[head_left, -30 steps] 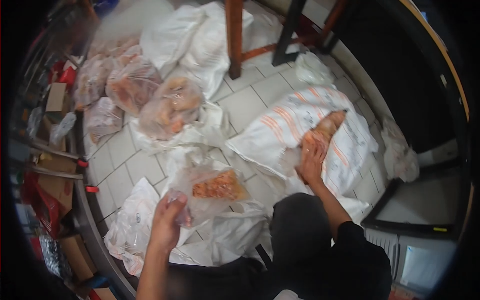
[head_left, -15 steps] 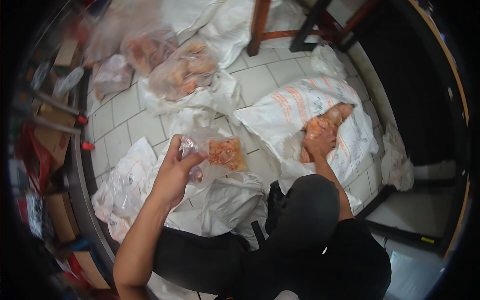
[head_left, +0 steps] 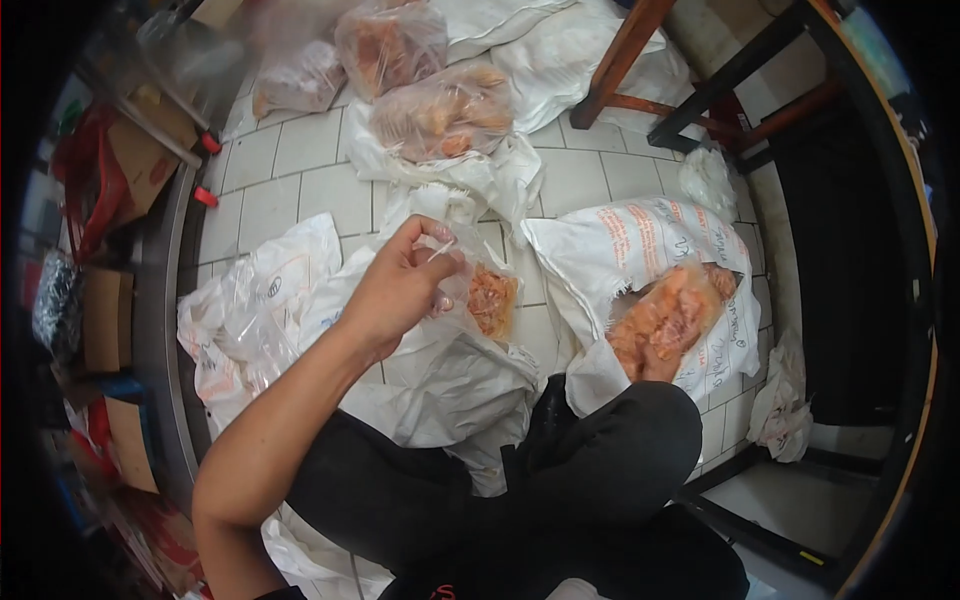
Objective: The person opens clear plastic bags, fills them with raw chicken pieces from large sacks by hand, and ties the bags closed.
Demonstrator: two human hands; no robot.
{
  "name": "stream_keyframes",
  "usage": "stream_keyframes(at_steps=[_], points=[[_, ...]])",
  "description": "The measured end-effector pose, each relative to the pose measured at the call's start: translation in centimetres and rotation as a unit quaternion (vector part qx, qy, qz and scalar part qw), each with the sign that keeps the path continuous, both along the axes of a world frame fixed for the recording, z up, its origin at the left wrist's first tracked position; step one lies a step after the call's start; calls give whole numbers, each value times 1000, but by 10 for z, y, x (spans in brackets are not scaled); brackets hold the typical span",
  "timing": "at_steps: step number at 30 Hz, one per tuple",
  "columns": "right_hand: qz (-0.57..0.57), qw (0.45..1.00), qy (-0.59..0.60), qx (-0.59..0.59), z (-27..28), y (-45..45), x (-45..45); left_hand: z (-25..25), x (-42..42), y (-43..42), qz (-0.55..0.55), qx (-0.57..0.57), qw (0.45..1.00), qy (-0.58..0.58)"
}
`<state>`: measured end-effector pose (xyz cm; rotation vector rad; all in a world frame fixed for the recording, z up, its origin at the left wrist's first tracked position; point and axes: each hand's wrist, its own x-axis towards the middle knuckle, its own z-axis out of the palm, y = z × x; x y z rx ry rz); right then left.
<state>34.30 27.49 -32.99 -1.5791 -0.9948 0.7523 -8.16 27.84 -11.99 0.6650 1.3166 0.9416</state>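
Note:
My left hand [head_left: 405,280] pinches the gathered neck of a clear plastic bag [head_left: 493,302], whose lower part holds small orange pieces. That bag hangs above or rests on a crumpled white sack; the contact is hard to make out. To the right lies a white woven sack [head_left: 640,225] with orange print and a torn opening. At the opening is a clear bag of orange-pink pieces [head_left: 680,312]. My right hand [head_left: 660,354] grips its lower side; my raised knee hides the wrist and forearm.
Several clear bags of orange pieces [head_left: 440,112] lie on white sacks at the back. A wooden-legged stand [head_left: 625,60] is at the back right. A black frame [head_left: 770,525] stands at the right; boxes [head_left: 108,318] line the left. A loose plastic bag [head_left: 785,405] lies by the right edge.
My view has shifted, so the scene sits differently in the picture. My right hand, earlier reaching into the sack's opening, has drawn back towards my knee with the bag of orange-pink pieces.

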Motion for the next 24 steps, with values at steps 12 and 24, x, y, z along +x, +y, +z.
stream_keyframes(at_steps=[12, 24], points=[[651, 677, -333, -85, 90, 99, -167, -1, 36, 11, -22, 16, 998, -63], [797, 544, -109, -238, 57, 134, -100, -36, 33, 16, -41, -7, 995, 94]])
